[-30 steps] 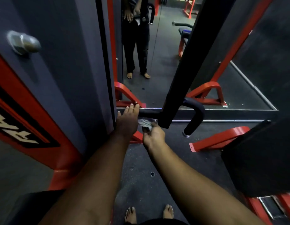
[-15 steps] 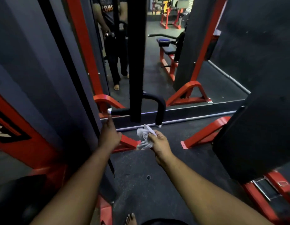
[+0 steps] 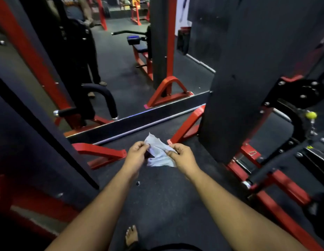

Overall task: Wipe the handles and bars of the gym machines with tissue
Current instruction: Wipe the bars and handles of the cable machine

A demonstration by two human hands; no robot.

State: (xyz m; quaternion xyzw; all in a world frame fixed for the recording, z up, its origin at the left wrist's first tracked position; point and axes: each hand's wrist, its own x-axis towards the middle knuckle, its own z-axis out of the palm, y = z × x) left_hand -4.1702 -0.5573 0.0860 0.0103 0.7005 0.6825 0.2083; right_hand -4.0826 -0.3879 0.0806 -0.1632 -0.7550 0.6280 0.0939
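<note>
A wall mirror [image 3: 121,73] stood ahead on the dark rubber floor [image 3: 157,196], reflecting a red bench [image 3: 141,51]. A yellow knob [image 3: 311,115] showed at right, a bare foot [image 3: 131,235] at bottom, and a small dark speck [image 3: 138,183] lay on the floor

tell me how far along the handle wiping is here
Done: nothing in this frame shows a wiped surface. In hand: the left hand and right hand both pinch the crumpled tissue in front of the body, off any machine. Left: the black curved handle at left and the black padded bar at right are untouched now.
</note>
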